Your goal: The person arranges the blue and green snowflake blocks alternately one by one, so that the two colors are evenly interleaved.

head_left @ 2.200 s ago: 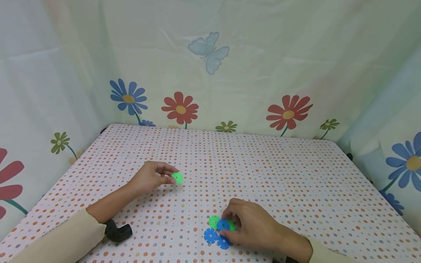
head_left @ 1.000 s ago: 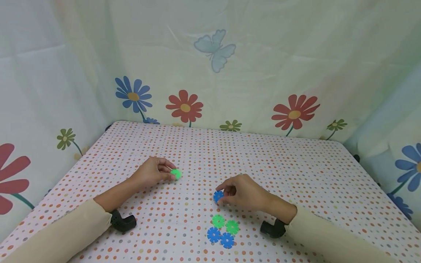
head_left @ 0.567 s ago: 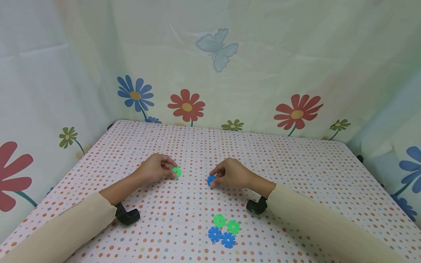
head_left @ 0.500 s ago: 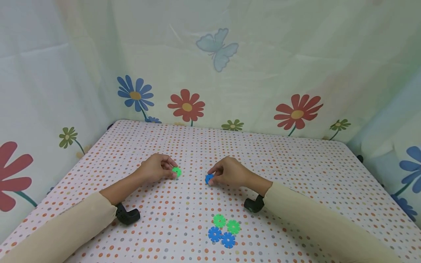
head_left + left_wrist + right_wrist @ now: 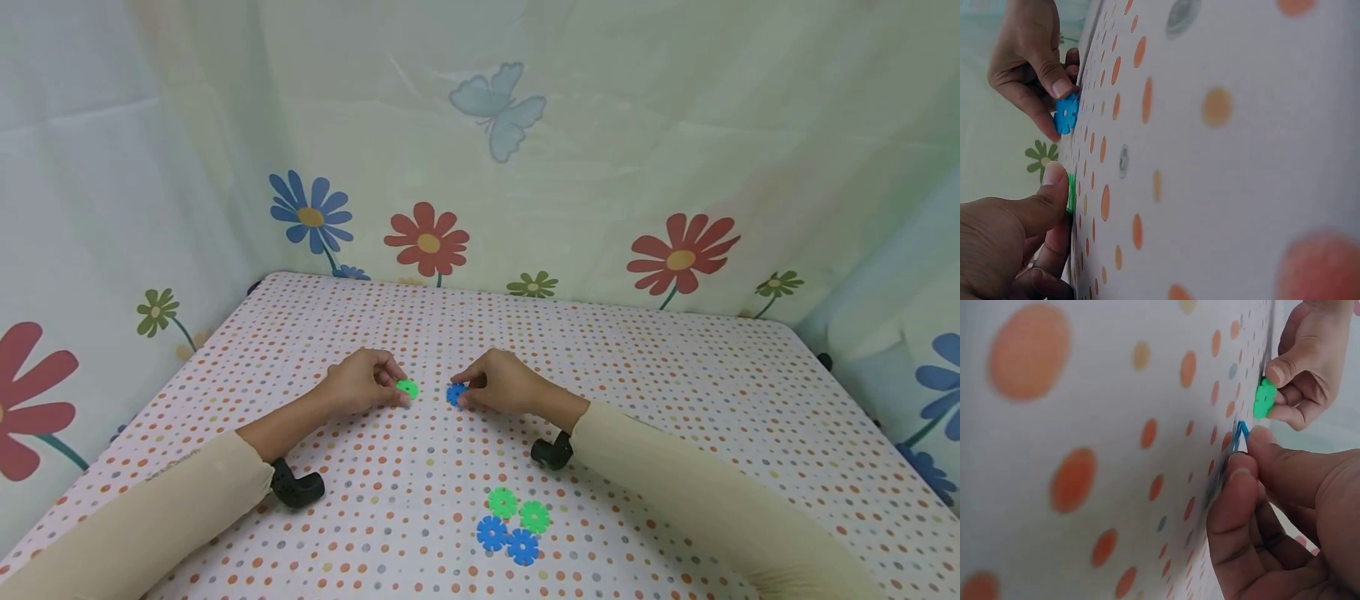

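Note:
In the head view my left hand [image 5: 363, 383] pinches a green interlocking disc [image 5: 407, 389], a flat notched round piece, between thumb and fingers. Facing it a short gap away, my right hand [image 5: 501, 383] pinches a blue interlocking disc [image 5: 455, 394] the same way. Both discs are close over the dotted tabletop. The left wrist view shows the green disc [image 5: 1071, 192] nearly edge-on, partly hidden by the thumb, with the blue disc [image 5: 1067, 114] beyond it. From the right wrist, the blue disc [image 5: 1242, 431] appears as a thin edge at the fingertips.
Two green discs [image 5: 502, 503] and two blue discs [image 5: 492, 533] lie clustered on the dotted tabletop [image 5: 637, 358] at the front, right of centre. Flower-printed curtains [image 5: 585, 150] stand along the back and sides. A black device [image 5: 297, 487] sits at each wrist.
My right hand has taken a blue disc from the cluster and carried it forward and left, close to the green disc. The left hand has stayed almost in place, holding its green disc.

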Available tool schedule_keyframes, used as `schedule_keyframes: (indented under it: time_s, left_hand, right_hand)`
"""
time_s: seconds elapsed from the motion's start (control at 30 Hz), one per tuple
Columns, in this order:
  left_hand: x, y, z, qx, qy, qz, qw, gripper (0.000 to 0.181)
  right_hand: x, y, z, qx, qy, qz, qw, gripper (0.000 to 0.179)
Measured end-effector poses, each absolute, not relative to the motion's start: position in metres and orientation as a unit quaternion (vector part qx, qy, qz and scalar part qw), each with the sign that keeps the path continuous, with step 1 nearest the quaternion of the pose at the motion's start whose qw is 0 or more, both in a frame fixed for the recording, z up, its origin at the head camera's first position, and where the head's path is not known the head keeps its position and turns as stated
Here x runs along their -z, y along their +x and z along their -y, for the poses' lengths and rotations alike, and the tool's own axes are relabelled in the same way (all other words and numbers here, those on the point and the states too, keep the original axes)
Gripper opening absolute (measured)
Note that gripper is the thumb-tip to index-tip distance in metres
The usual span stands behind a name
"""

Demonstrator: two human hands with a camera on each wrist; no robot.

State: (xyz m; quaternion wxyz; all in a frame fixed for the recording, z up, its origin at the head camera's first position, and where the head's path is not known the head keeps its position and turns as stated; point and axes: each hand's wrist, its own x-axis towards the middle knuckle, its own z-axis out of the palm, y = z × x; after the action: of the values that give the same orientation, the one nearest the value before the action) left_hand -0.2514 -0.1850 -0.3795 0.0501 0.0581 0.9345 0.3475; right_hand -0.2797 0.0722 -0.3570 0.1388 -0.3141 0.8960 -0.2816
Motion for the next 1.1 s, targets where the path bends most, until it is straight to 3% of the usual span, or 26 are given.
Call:
schedule_keyframes:
  time_s: [0.27,1.1]
  left_hand:
    - [0.378,-0.252,0.181,-0.331,0.071,-0.940,0.052,0.030]
    - [0.380,-0.255,0.183,-0.367,0.060,-0.926,0.065,0.030]
  right_hand:
    - [0.355,-0.280,-0.066,0.284,-0.295,-0.896,0.169,0.035]
    - [0.365,-0.289,-0.042,0.243,-0.351,-0.899,0.100,0.030]
